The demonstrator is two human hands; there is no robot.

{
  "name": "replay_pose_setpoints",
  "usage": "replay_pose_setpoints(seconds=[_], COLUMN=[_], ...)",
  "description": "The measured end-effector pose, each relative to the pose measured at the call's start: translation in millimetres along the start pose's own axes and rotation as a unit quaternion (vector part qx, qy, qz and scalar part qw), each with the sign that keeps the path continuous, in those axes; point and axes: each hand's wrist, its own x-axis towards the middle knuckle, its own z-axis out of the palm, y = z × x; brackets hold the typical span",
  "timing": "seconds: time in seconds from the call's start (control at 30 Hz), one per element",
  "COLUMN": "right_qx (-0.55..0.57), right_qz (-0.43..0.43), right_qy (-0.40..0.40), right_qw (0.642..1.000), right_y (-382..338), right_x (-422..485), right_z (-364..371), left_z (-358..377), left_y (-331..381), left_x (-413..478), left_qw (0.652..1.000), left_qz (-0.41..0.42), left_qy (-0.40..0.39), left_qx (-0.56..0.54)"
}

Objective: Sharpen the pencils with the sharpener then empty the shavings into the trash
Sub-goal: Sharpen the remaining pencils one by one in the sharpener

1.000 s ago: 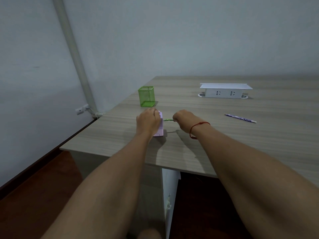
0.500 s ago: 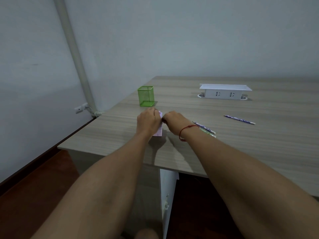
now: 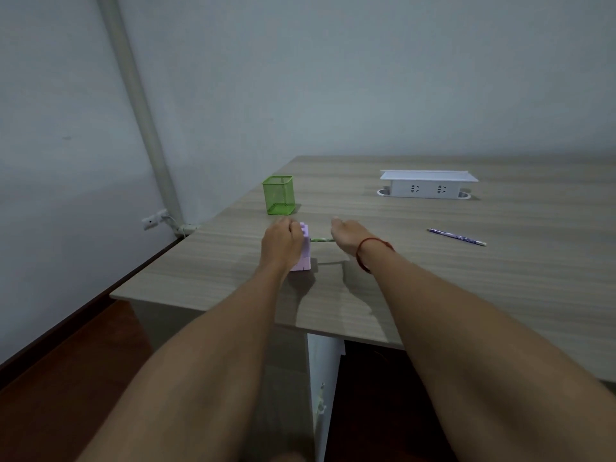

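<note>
A pink box-shaped sharpener (image 3: 305, 251) stands on the wooden desk (image 3: 433, 278) near its left front corner. My left hand (image 3: 280, 243) grips the sharpener from the left and over its top. A green pencil (image 3: 321, 240) sticks out of the sharpener's right side, lying level. My right hand (image 3: 348, 238) holds the pencil's outer end, which is hidden under the hand. A second, purple patterned pencil (image 3: 456, 237) lies loose on the desk to the right.
A green mesh pencil cup (image 3: 278, 195) stands just behind the sharpener. A white socket box (image 3: 428, 184) sits at the back of the desk. A wall with a pipe (image 3: 140, 105) is on the left; the desk edge is near my forearms.
Half a second ago my right hand was pressed up against the sharpener with pencils showing behind the wrist; now it has drawn back right and the green pencil shows between hand and sharpener.
</note>
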Motion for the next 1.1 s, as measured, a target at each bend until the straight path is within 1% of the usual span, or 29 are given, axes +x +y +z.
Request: replay_pose_setpoints(seconds=[0.07,0.13,0.2,0.3,0.37,0.43,0.5,0.57,0.6,0.63,0.67,0.7,0.73,0.77,0.83,0.97,1.1], right_qx=[0.059,0.093,0.120,0.119,0.068,-0.029,-0.125,-0.142,-0.134,-0.130,-0.134,-0.142,-0.150,-0.159,-0.192,-0.244,-0.286], right_qz=[0.019,0.034,0.043,0.043,0.023,0.000,-0.046,-0.104,-0.130,-0.152,-0.169,-0.182,-0.188,-0.191,-0.204,-0.221,-0.218], right_qy=[0.030,0.054,0.051,0.021,0.004,0.029,0.054,0.041,0.023,0.005,-0.010,-0.022,-0.033,-0.041,-0.050,-0.051,-0.033], right_qw=[0.998,0.994,0.991,0.992,0.997,0.999,0.990,0.983,0.982,0.980,0.976,0.973,0.970,0.968,0.959,0.943,0.932], right_y=[-5.4,-7.4,-5.5,0.3,-2.3,-12.7,-25.3,-36.5,-41.4,-45.3,-48.5,-50.2,-51.2,-51.8,-53.5,-57.7,-56.0], right_x=[3.6,7.9,10.4,12.5,10.1,6.8,3.2,0.2,-1.0,-2.5,-5.3,-6.4,-8.3,-9.4,-12.3,-16.4,-11.3], right_z=[8.3,14.6,15.5,8.5,5.5,5.4,5.9,6.7,8.5,11.3,14.4,18.5,22.4,26.5,33.3,40.7,47.2], left_z=[0.1,-0.4,-1.0,-4.5,-10.3,-18.9,-29.3,-37.7,-39.4,-42.6,-43.0,-43.0,-42.0,-43.0,-43.4,-47.0,-44.2], left_y=[1.0,0.1,-1.9,-3.6,-1.8,-0.4,-2.1,-10.2,-18.9,-25.7,-34.3,-41.7,-48.6,-51.2,-53.8,-53.3,-56.9], left_x=[-1.8,-2.1,-0.5,4.8,7.3,8.6,9.5,9.0,10.4,8.7,7.0,3.5,0.1,-5.6,-13.1,-14.0,-7.6], left_qw=[1.000,1.000,1.000,0.999,0.998,0.998,0.999,0.998,0.998,0.998,0.996,0.992,0.986,0.979,0.972,0.964,0.953], left_qz=[-0.001,0.004,0.011,0.023,0.027,0.032,0.032,0.008,-0.016,-0.047,-0.072,-0.087,-0.083,-0.069,-0.034,0.014,0.039], left_qy=[0.013,0.017,0.012,-0.026,-0.059,-0.058,-0.014,0.034,0.041,0.019,-0.024,-0.087,-0.144,-0.183,-0.199,-0.183,-0.185], left_qx=[0.008,0.014,0.021,0.022,0.003,-0.010,-0.025,-0.043,-0.046,-0.043,-0.038,-0.023,0.006,0.053,0.118,0.192,0.236])
